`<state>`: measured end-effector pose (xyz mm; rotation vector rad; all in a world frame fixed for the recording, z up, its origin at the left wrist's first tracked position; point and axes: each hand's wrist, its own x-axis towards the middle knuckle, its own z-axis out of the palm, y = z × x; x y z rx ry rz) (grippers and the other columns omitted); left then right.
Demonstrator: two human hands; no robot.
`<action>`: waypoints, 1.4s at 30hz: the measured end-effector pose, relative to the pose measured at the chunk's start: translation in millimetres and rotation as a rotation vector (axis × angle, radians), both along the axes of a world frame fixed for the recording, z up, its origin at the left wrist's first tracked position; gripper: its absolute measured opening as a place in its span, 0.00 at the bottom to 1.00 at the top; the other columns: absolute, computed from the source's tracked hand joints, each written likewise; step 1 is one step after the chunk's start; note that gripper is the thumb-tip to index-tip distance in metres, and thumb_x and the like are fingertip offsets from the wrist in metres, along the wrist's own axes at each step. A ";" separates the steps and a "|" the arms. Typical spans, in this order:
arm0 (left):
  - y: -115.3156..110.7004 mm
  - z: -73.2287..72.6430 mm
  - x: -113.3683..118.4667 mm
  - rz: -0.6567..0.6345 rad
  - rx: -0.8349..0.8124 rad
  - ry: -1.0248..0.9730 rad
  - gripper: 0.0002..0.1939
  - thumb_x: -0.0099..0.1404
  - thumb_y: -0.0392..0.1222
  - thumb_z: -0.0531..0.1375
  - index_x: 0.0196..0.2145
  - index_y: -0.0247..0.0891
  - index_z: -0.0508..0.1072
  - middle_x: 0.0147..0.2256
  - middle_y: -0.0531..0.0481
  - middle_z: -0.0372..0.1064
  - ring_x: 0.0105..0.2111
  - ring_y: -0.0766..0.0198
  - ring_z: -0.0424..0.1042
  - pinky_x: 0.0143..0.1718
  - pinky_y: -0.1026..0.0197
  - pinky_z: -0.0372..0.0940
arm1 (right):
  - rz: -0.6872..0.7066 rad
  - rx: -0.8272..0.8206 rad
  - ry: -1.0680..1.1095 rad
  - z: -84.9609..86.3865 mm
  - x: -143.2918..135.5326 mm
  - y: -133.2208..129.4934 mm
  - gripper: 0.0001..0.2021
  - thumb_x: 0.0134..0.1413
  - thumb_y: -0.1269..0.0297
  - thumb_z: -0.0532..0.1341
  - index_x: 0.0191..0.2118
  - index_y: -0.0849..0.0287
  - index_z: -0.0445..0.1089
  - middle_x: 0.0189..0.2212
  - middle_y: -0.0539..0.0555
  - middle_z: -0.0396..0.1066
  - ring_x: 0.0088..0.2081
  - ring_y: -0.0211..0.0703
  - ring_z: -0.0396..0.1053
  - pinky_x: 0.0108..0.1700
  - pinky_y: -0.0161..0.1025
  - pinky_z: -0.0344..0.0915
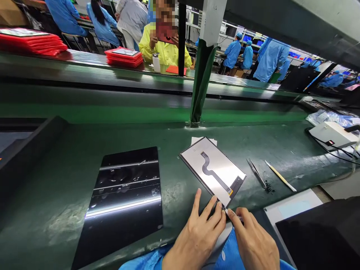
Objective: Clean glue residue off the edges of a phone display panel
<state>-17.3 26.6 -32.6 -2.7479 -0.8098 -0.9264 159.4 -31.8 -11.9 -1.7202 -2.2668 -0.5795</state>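
At the near corner of the silver-backed panel (pixel 222 161) on the desk (pixel 135 135), your left hand (pixel 197 233) rests slightly spread fingers on the panel's edge, your right hand (pixel 253 235) clamps its fingers on a small pale piece (pixel 226 211), and tweezers (pixel 256 173) lie right of the panel.

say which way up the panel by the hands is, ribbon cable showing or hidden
Showing: the dark ribbon cable lies across the upward pale face of the panel.

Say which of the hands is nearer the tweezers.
Right: the right hand is below and left of the tweezers; the left hand lies farther left, at the near edge of the panel.
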 end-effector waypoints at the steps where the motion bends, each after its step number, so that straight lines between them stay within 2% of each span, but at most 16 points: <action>1: -0.3 0.3 -0.4 -0.001 -0.007 0.002 0.15 0.73 0.34 0.50 0.49 0.31 0.74 0.48 0.45 0.75 0.56 0.50 0.69 0.67 0.32 0.30 | -0.002 -0.006 0.017 -0.6 0.3 0.0 0.21 0.73 0.71 0.39 0.47 0.59 0.70 0.34 0.54 0.73 0.30 0.38 0.71 0.30 0.35 0.60; 10: -0.4 0.7 -0.8 0.001 -0.015 -0.001 0.14 0.74 0.35 0.50 0.49 0.32 0.74 0.48 0.46 0.75 0.56 0.51 0.69 0.68 0.32 0.29 | 0.027 0.017 0.001 -1.2 0.0 3.5 0.22 0.73 0.72 0.39 0.47 0.60 0.70 0.34 0.54 0.73 0.30 0.38 0.71 0.30 0.36 0.59; 22: 0.6 2.5 -1.2 -0.006 -0.015 -0.007 0.15 0.74 0.34 0.49 0.49 0.31 0.74 0.47 0.45 0.76 0.56 0.51 0.69 0.68 0.33 0.30 | -0.011 0.025 -0.011 -3.6 -2.3 -0.9 0.22 0.72 0.71 0.39 0.47 0.59 0.70 0.33 0.55 0.73 0.30 0.39 0.71 0.31 0.36 0.60; 29: 0.2 0.7 0.4 -0.003 -0.030 -0.030 0.14 0.74 0.35 0.50 0.49 0.31 0.73 0.48 0.45 0.75 0.57 0.51 0.68 0.68 0.33 0.30 | -0.009 -0.020 0.074 -4.2 1.2 0.4 0.21 0.74 0.67 0.40 0.48 0.57 0.70 0.34 0.53 0.73 0.31 0.36 0.72 0.28 0.33 0.60; 34: 0.0 0.4 0.2 0.001 -0.033 -0.038 0.14 0.74 0.35 0.49 0.49 0.31 0.73 0.48 0.46 0.76 0.56 0.52 0.69 0.68 0.33 0.29 | 0.015 0.010 0.035 -2.9 -0.4 2.8 0.23 0.73 0.70 0.38 0.47 0.59 0.71 0.34 0.54 0.73 0.30 0.37 0.71 0.30 0.34 0.60; 42: -1.2 0.4 -0.7 -0.001 -0.040 -0.018 0.14 0.74 0.35 0.50 0.50 0.31 0.73 0.48 0.45 0.75 0.57 0.51 0.69 0.68 0.33 0.29 | -0.006 -0.002 0.020 -6.6 -2.0 1.2 0.20 0.71 0.74 0.42 0.49 0.59 0.71 0.34 0.55 0.72 0.32 0.39 0.71 0.31 0.34 0.61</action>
